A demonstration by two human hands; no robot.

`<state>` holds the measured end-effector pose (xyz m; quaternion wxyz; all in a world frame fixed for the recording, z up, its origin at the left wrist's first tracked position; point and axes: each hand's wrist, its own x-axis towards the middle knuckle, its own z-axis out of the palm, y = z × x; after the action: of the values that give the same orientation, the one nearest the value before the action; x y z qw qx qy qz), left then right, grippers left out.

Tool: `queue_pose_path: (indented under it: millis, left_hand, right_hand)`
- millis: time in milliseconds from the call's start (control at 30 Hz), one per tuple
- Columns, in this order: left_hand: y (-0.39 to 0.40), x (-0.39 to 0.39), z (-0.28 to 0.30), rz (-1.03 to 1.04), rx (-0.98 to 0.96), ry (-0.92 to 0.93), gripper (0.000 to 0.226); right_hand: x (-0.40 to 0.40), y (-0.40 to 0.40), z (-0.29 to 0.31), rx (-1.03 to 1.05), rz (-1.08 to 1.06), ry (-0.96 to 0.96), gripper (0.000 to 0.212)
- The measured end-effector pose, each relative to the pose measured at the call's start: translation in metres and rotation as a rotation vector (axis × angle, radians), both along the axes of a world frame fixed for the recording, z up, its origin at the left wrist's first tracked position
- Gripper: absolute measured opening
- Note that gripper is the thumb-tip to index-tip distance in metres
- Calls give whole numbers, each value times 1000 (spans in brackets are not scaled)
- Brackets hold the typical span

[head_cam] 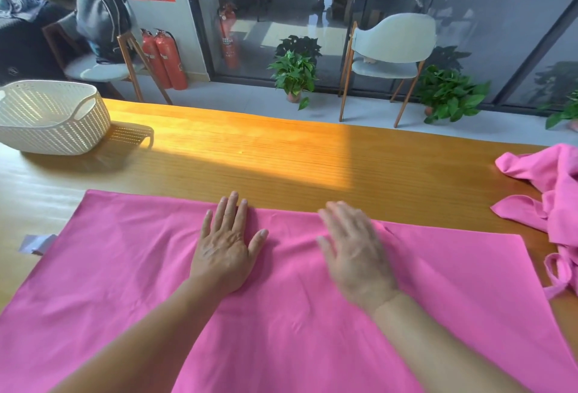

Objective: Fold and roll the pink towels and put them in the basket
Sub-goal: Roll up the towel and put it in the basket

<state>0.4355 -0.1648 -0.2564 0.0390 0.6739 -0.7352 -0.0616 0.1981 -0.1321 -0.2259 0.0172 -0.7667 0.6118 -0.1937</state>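
Sunlight falls across a long orange-brown wooden table that stands before a glass wall with potted green plants and a pale grey chair on the floor beyond. Spread flat over the near part of the table lies a large pink cloth towel. Both hands rest palm-down on it near its far edge, fingers straight and holding nothing: the left hand sharp, the right hand blurred. At the table's far left corner stands a white woven plastic basket; a crumpled heap of pink towels lies at the right edge
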Motion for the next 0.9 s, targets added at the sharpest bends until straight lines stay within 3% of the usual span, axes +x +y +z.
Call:
queue_pose_path:
  millis: [100, 200, 300, 367, 433, 533, 600, 667, 767, 900]
  left_hand:
    - [-2, 4, -3, -10, 12, -20, 90]
    - [-4, 10, -3, -38, 22, -18, 93]
    - [-4, 11, 3, -44, 59, -39, 92]
    - [-2, 2, 10, -31, 61, -47, 90]
    - [2, -22, 17, -42, -33, -1, 84]
    - [14, -82, 21, -172, -127, 192, 73]
    - [23, -118, 16, -226, -115, 251, 63]
    - [32, -142, 8, -225, -59, 255, 61]
    - [41, -159, 1, -246, -44, 243, 60]
    - [37, -171, 13, -437, -124, 307, 74]
  right_hand:
    - [27, 20, -18, 287, 225, 81, 70]
    - [-8, 14, -25, 334, 133, 167, 82]
    - [-43, 4, -19, 339, 21, 215, 81]
    - [-45, 3, -11, 353, 29, 37, 70]
    - [-47, 6, -1, 216, -27, -217, 45]
    - [-84, 14, 9, -30, -268, -235, 28]
    - [-118, 24, 17, 110, -471, -206, 23]
    - [-142, 34, 22, 345, -540, -205, 16]
    - [-150, 53, 24, 455, -341, -250, 5]
    - [-142, 83, 20, 234, -86, -41, 12]
